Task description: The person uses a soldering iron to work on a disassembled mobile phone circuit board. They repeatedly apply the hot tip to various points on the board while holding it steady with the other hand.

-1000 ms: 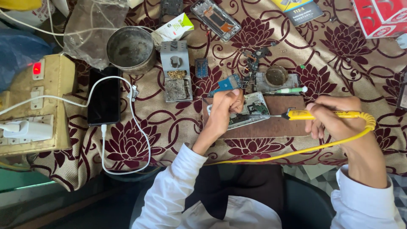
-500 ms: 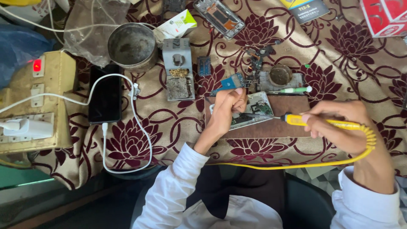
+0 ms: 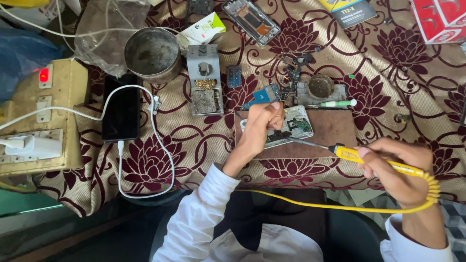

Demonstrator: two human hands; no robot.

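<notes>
My left hand (image 3: 259,128) presses down on an opened phone with its circuit board (image 3: 293,126) showing, which lies on a brown board (image 3: 335,131). My right hand (image 3: 398,167) grips a yellow soldering iron (image 3: 359,156) by its handle. The iron's thin metal tip points left and reaches the lower edge of the circuit board. A coiled yellow cable (image 3: 340,206) runs from the iron's back end across my lap.
A soldering-iron stand with brass wool (image 3: 204,80), a round metal bowl (image 3: 151,51), a black phone on a white charging cable (image 3: 121,107), a socket box with a red light (image 3: 41,114), a small tin (image 3: 320,87), a green-handled tool (image 3: 337,103) and loose phone parts lie on the flowered cloth.
My right hand has drawn the soldering iron back to the right and slightly down, so its tip now sits at the board's edge. My left hand stays on the phone.
</notes>
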